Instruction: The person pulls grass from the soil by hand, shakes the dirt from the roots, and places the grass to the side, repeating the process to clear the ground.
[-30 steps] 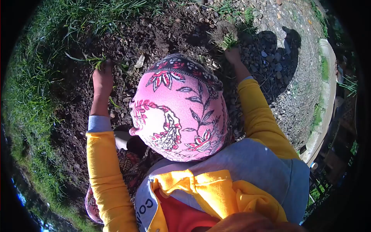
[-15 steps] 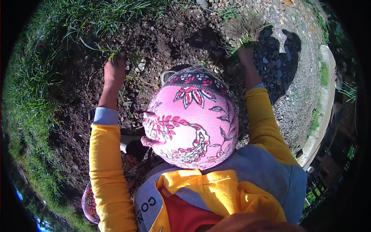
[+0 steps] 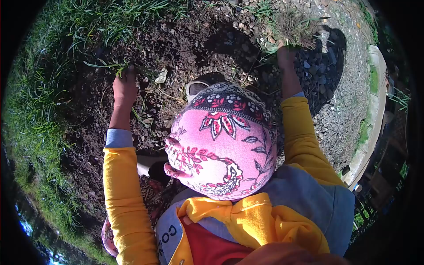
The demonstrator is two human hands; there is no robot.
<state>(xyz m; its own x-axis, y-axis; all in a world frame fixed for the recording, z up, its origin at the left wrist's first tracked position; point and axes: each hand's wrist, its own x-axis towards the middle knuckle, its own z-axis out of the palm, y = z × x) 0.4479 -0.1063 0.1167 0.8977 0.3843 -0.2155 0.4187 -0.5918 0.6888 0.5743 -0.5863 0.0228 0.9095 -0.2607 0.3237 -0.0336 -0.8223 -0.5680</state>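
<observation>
My left hand (image 3: pixel 125 88) is down at the dark soil (image 3: pixel 159 48) on the left, its fingers closed at the base of a small green grass plant (image 3: pixel 110 66). At the upper right, my right hand (image 3: pixel 286 55) is closed round a clump of grass with brown, tangled roots (image 3: pixel 295 28), held just over the pebbly ground. The tips of my right fingers are partly hidden by the clump. Between my arms, a pink patterned cloth (image 3: pixel 221 150) covers my bent knee.
Thick green grass (image 3: pixel 39 101) borders the soil on the left. Gravel (image 3: pixel 349 88) lies on the right, beside a pale stone kerb (image 3: pixel 375 88). A shoe (image 3: pixel 194 89) shows past the cloth, and a pale leaf (image 3: pixel 161 76) lies near my left hand.
My left hand has shifted slightly left and down in the view. The clump at my right hand has moved a little right and tilted, showing more of its tangled roots.
</observation>
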